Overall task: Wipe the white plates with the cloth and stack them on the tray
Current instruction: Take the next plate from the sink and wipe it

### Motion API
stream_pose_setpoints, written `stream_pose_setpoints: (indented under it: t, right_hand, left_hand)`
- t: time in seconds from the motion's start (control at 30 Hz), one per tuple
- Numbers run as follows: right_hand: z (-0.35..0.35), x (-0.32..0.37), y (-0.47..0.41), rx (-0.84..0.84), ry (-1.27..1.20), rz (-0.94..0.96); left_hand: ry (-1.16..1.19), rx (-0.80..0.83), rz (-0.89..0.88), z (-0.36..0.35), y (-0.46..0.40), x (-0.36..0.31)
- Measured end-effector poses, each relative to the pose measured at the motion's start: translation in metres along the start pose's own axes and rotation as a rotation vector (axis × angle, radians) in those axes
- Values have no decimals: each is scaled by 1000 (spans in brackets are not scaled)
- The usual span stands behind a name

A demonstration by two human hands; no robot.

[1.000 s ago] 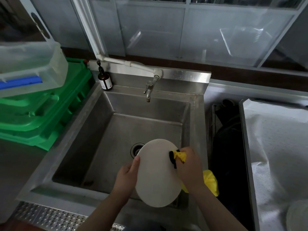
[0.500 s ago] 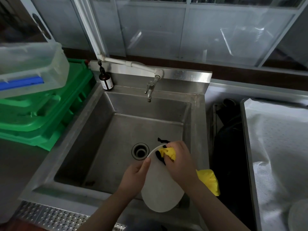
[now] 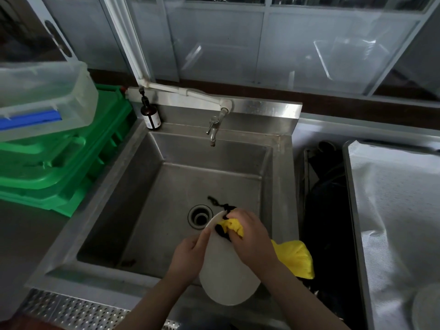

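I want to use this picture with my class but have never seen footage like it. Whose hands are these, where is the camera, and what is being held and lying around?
There is no machine here: a person wears a camera on the head, looking down at their own hands. The left hand grips the edge of a white plate over a steel sink. The right hand presses a yellow cloth against the plate. Beside the sink stand a brown pump bottle and stacked green trays. On the right lies a tray lined in white.

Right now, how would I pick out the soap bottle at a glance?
Start at the steel sink and follow its back ledge to the left corner, left of the tap. The small brown pump bottle stands there beside the green crates, the only dark, white-labelled thing.
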State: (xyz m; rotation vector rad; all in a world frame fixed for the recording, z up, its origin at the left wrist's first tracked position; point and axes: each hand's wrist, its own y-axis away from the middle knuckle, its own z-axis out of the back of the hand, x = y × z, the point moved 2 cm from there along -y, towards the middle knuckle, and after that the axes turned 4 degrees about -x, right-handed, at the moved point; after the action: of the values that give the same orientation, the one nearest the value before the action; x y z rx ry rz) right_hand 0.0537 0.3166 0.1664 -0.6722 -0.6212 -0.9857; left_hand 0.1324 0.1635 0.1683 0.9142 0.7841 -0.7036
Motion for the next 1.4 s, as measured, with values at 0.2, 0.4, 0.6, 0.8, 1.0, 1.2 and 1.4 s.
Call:
stream_pose_setpoints:
  t: [0.2,0.4,0.6,0.8,1.0,1.2,1.4]
  right_hand:
    - [5,-29,-4,12,40,-188]
    - [0,-51,16,-23,41,-345]
    - [-4,-56,28,-64,39,-428]
    - [-6,-44,18,-34,21,-388]
    - [-3,-7,2,-50,-58,-273]
    - [-7,18,-2,-65,-126,-121]
    - [-14,33,6,38,-167,-8]
  left_hand:
    - [1,-104,-36,9,-4,1]
    - [33,-147,-30,13,-7,4]
    - [67,-126,-23,13,-8,8]
    - [19,-114,-93,6,-2,-6]
    - [36,-35,-100,-1,-1,-7]
    - [2,-22,-112,-7,-2,-7]
    - [-15,23,-80,-10,-6,-6]
